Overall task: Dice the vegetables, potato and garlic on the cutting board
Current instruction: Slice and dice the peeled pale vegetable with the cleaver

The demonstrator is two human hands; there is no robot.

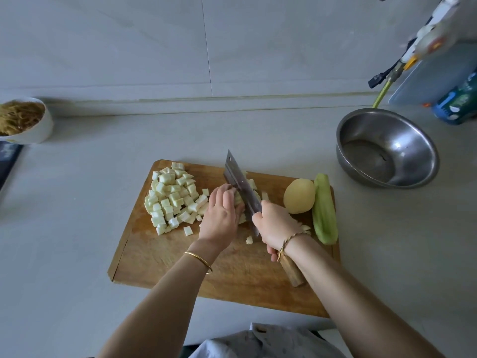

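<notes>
At the far left of the frame, a white bowl (38, 130) on the grey counter holds brownish noodle-like strands. In the centre lies a wooden cutting board (232, 285). On its upper left part sits a heap of pale diced cubes (170, 200), with a few loose ones beside it.

Just right of the heap, the left hand (222, 213) has its fingers curled down over a remaining bundle of pale strips (238, 200), pinning it to the board. The cleaver (240, 184) stands against those fingers, its blade down in the strips. The right hand (276, 226) is wrapped firmly round its wooden handle (291, 272).

Farther right on the board, a whole peeled potato (299, 196) touches a long pale-green vegetable (324, 210), both uncut. No garlic is visible.

At the right of the frame, off the board, a steel bowl (415, 140) appears to hold nothing.

The dicing of the first vegetable looks nearly finished. The next move probably calls for sliding the left fingers back before each chop, then bringing the potato under the blade.
</notes>
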